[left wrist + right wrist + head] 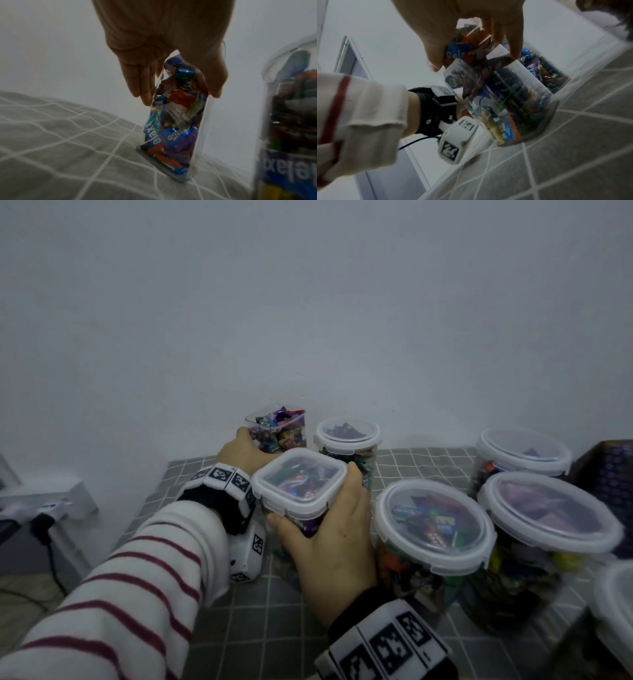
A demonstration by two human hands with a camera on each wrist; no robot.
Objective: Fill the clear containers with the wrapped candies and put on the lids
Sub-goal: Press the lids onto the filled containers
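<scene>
A square clear container (278, 429) packed with wrapped candies and without a lid stands at the back of the table by the wall. My left hand (245, 451) grips its side; in the left wrist view the fingers (144, 86) and thumb clasp this container (175, 119), whose base touches the cloth. A second square candy-filled container (301, 482), closed with a white-rimmed lid, sits nearer to me. My right hand (313, 498) wraps around it just below the lid. The right wrist view has the hand (476, 62) clamped on that container (503, 102).
Several round lidded containers full of candies stand to the right: one at the back (347, 436), one near my right hand (433, 525), larger ones (548, 511) further right. A grey checked cloth (274, 628) covers the table. A dark box (609, 474) sits far right, a power strip (44, 505) left.
</scene>
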